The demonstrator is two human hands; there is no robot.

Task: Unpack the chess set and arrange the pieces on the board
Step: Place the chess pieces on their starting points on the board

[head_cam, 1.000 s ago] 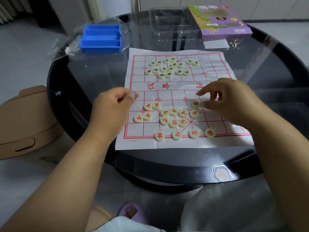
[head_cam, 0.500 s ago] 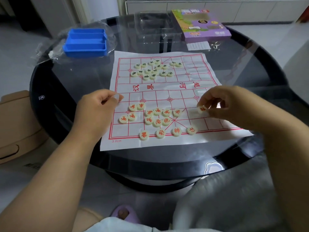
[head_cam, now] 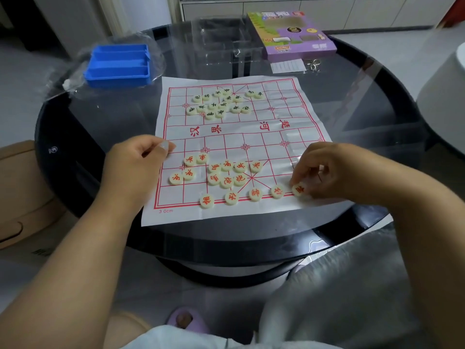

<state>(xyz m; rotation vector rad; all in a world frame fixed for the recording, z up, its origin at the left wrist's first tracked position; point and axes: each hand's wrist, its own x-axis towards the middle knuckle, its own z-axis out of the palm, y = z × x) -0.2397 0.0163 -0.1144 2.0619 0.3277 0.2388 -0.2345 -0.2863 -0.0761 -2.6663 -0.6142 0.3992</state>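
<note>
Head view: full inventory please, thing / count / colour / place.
Board sheet: 1, white with red grid, middle of table.
Red-marked pieces: 16, cream; five on the near row, the rest loose above it.
Held piece: 1 of those, near row, right end.
Dark-marked pieces: about 16, cream, clustered on far half.
Tray: 1, blue, far left, on clear wrap.
Box: 1, purple, far right.
Paper slip: 1, white, before box.
Table: 1, round, dark glass.
Left hand: curled, at the board's left edge.
Right hand: pinches held piece.
</note>
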